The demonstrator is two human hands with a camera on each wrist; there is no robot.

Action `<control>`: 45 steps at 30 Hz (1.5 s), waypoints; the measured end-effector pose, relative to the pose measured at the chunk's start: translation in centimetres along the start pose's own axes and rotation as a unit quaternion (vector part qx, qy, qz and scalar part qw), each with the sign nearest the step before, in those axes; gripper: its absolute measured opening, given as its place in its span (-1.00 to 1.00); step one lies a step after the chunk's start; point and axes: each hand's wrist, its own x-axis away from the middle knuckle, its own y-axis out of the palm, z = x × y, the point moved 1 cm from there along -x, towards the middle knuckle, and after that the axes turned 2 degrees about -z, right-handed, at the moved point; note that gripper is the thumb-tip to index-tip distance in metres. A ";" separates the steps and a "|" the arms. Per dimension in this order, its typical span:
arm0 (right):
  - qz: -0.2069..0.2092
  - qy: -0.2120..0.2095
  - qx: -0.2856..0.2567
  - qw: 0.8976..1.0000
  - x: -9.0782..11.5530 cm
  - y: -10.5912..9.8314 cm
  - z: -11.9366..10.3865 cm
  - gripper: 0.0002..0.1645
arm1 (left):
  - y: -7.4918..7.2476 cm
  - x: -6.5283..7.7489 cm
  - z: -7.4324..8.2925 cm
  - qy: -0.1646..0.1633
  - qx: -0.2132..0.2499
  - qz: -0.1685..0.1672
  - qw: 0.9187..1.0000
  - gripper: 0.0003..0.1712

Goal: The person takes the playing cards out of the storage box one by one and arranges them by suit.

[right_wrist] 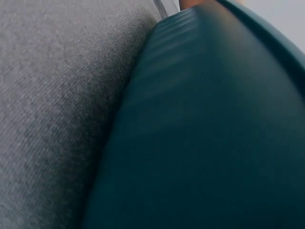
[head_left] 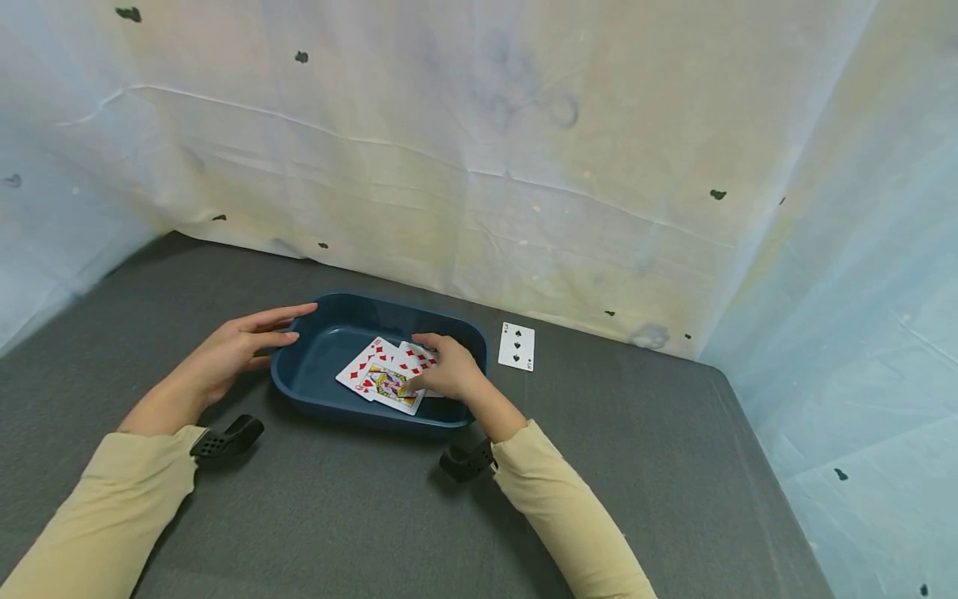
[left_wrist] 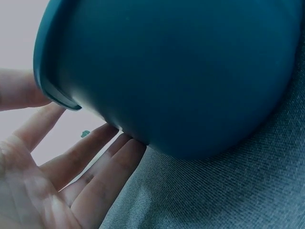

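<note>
A dark blue basin (head_left: 310, 366) sits on the grey cloth surface. Inside it several playing cards overlap face up, among them a diamonds card (head_left: 362, 364) and a colourful court card (head_left: 389, 384). At the basin's left end, my left hand (head_left: 235, 349) reaches along the outer wall with fingers extended; the left wrist view puts its thumb (left_wrist: 21, 89) at the rim. My right hand (head_left: 452, 370) is over the basin's right side, thumb and index finger apart above another diamonds card (head_left: 414, 355). The right wrist view shows only the basin's outer wall (right_wrist: 200, 143) and cloth, hiding the fingers.
Right of the basin a three of spades (head_left: 516, 346) lies face up on the cloth. Pale draped fabric (head_left: 479, 166) with dark spots rises behind the surface and along both sides. A black wrist device (head_left: 228, 437) is on the left wrist, another (head_left: 466, 462) on the right.
</note>
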 end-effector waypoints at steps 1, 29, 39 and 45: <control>-0.012 0.003 0.026 1.000 -0.1 0.1 0.0 -0.15 | 0.0 0.0 0.0 0.000 0.000 -0.001 1.000 -0.30; -0.094 0.062 -0.107 0.988 1.0 -0.3 0.0 -0.14 | 0.1 0.1 0.0 0.001 0.007 -0.005 1.000 -0.31; 0.003 0.025 -0.197 0.980 1.5 -1.1 -0.2 -0.47 | -0.2 0.3 0.1 0.001 0.017 -0.014 1.000 -0.30; 0.022 -0.025 -0.185 0.982 2.3 -1.8 0.1 -0.54 | -0.1 0.2 0.2 -0.003 0.018 -0.012 1.000 -0.31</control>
